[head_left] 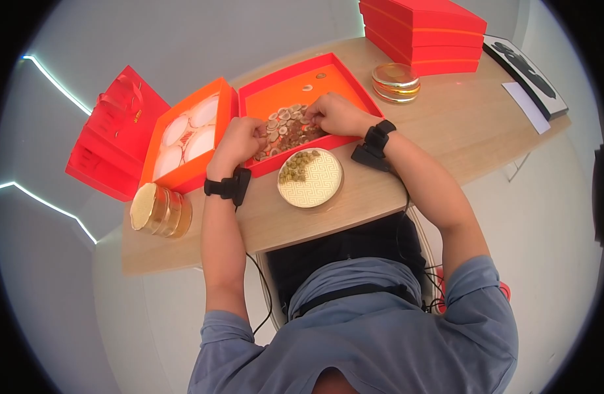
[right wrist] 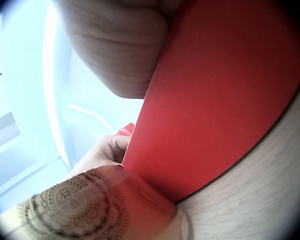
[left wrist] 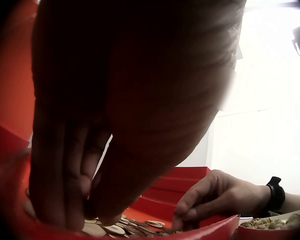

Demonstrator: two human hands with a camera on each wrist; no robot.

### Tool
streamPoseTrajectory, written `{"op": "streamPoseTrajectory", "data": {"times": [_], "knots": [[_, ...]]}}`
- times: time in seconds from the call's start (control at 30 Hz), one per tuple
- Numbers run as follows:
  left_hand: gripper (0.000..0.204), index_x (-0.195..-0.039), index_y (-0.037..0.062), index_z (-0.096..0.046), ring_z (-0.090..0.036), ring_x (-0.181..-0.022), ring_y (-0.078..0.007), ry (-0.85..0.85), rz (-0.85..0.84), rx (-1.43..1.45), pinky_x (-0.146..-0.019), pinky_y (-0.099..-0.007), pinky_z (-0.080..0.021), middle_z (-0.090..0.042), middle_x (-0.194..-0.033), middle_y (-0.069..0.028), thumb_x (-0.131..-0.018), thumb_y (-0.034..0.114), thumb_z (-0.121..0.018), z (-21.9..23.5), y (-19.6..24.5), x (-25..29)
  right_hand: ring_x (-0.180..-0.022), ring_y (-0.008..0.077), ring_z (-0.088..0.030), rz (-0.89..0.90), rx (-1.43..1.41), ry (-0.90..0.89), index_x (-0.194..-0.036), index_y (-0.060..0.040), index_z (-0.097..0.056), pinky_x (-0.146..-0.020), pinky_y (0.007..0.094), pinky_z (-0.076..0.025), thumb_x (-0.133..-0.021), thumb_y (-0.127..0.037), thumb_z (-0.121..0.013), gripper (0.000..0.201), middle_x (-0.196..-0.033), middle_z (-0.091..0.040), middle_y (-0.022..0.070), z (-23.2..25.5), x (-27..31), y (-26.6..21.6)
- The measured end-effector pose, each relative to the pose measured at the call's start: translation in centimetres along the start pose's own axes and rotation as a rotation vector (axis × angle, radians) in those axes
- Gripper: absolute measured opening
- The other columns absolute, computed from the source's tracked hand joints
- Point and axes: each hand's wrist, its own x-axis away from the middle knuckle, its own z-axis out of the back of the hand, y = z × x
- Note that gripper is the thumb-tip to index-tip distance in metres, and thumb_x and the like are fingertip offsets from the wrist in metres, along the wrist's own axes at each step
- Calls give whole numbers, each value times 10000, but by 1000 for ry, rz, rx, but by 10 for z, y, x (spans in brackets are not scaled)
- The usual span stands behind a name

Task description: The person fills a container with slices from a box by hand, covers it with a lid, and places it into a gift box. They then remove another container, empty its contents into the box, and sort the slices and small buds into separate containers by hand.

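Note:
Pale round dried slices (head_left: pixel 286 122) and brown bits lie heaped at the near side of a shallow red box (head_left: pixel 341 73) with an orange inside. My left hand (head_left: pixel 239 144) reaches over its left side, thumb and fingers pinching at a slice low in the heap. From the right, my right hand (head_left: pixel 339 115) dips in with bent fingers, thumb and index close together at the slices; I cannot tell what it holds. In front stands a round container (head_left: pixel 320 185) with a cream geometric pattern and greenish dried buds (head_left: pixel 295 169) along its far left part.
Left of the box stands an orange box (head_left: pixel 159 141) with round white recesses, beside red gift bags (head_left: pixel 105 138). Stacked gold containers (head_left: pixel 161 211) stand front left. Behind on the right are clear round containers (head_left: pixel 395 84), red boxes (head_left: pixel 433 39) and a black-and-white panel (head_left: pixel 528 79).

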Motion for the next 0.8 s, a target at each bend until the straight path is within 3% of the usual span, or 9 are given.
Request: {"op": "streamPoseTrajectory", "data": {"times": [0.1, 0.3, 0.4, 0.5, 0.7, 0.8], "knots": [[146, -844, -54, -644, -651, -618, -259, -23, 94, 164, -597, -352, -519, -638, -681, -178, -717, -23, -708, 3, 7, 3, -823, 311, -678, 10, 1, 3, -919, -33, -728, -758, 397, -525, -785, -34, -586, 195, -862, -701, 177, -1, -1, 2], [69, -792, -83, -647, -663, -595, -204, 28, -30, -3, -568, -321, -524, -648, -654, -171, -747, -39, -678, 2, 6, 1, -827, 316, -675, 10, 10, 5, -914, -30, -725, -760, 402, -523, -783, -31, -583, 193, -863, -699, 179, 0, 0, 0], [82, -838, -98, -676, -669, -614, -183, -13, 53, 251, -583, -314, -529, -667, -675, -163, -774, -62, -641, -5, -5, -3, -830, 319, -675, 9, 13, 3, -915, -29, -725, -762, 403, -523, -784, -30, -581, 195, -864, -698, 182, 0, 1, -1], [159, -919, -99, -692, -671, -631, -179, -22, 75, 296, -589, -305, -529, -677, -691, -160, -785, -78, -608, -5, -3, -3, -832, 320, -675, 9, 21, 5, -916, -28, -725, -763, 402, -523, -784, -30, -580, 196, -865, -697, 186, 1, 1, -2], [231, -981, -69, -704, -697, -709, -193, -20, 59, 183, -657, -306, -540, -703, -765, -166, -771, -87, -610, -3, 1, -1, -838, 310, -677, -10, 29, -14, -931, -11, -723, -758, 383, -528, -792, -18, -608, 181, -878, -700, 186, 2, 1, -4], [243, -987, -52, -705, -691, -725, -203, 130, -94, 20, -673, -315, -531, -699, -776, -158, -764, -71, -612, -8, -5, -1, -841, 301, -680, -12, 31, -22, -940, -6, -723, -755, 372, -532, -796, -11, -622, 176, -886, -703, 185, 2, 0, -3]]}}
